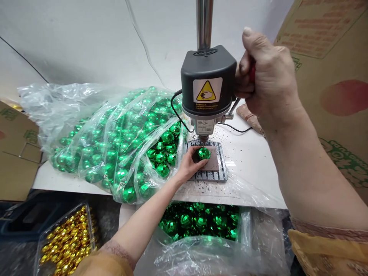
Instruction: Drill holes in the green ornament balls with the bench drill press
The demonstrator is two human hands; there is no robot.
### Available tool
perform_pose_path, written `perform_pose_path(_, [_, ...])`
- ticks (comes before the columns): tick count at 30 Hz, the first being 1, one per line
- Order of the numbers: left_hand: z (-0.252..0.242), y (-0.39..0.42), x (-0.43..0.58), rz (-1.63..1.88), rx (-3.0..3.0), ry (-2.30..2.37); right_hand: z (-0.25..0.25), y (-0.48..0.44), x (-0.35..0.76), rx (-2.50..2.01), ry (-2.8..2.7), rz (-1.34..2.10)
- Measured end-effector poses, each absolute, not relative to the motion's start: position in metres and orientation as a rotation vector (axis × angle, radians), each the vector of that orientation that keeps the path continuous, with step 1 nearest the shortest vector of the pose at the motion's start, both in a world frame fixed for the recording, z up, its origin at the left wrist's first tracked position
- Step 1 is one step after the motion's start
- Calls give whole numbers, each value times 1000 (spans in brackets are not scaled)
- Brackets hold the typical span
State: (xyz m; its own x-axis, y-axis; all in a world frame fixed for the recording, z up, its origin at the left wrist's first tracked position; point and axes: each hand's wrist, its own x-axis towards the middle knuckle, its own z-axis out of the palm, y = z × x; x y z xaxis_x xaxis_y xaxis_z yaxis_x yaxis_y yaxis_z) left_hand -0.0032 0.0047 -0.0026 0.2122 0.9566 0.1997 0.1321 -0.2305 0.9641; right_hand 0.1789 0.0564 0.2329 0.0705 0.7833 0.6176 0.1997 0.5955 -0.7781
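Note:
A small drill press [209,80] with a black motor housing stands on the white table. Its bit points down at a shiny green faceted ball [204,153], which rests on a brown pad over the slotted metal base [214,176]. The fingers of my left hand [193,163] close around the ball from the left and steady it under the bit. Up on the right, my right hand [266,73] is wrapped around the red-knobbed lever [252,73] of the drill press, thumb raised. Whether the bit touches the ball is hard to make out.
A large clear bag [94,126] of green faceted balls lies left of the press. Below the table edge, a plastic-lined box holds more green balls [201,221]. Small gold balls [67,241] fill a clear tub. Cardboard boxes [339,103] flank both sides. Dark shavings litter the table.

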Motion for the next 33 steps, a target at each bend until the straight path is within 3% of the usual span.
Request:
perform_pose_path(2, [-5,4,-4,1126,1569,1044,234,52,173,-868,-1249,815])
perform_pose_path(4, [-6,4,-4,1128,1570,1030,233,47,168,-787,-1150,871])
perform_pose_path(12, [-7,3,-4,1132,1611,1041,202,25,158,-369,-1139,515])
perform_pose_path(33, [-8,4,-6,1113,1654,1037,149,6,156,-286,-1201,130])
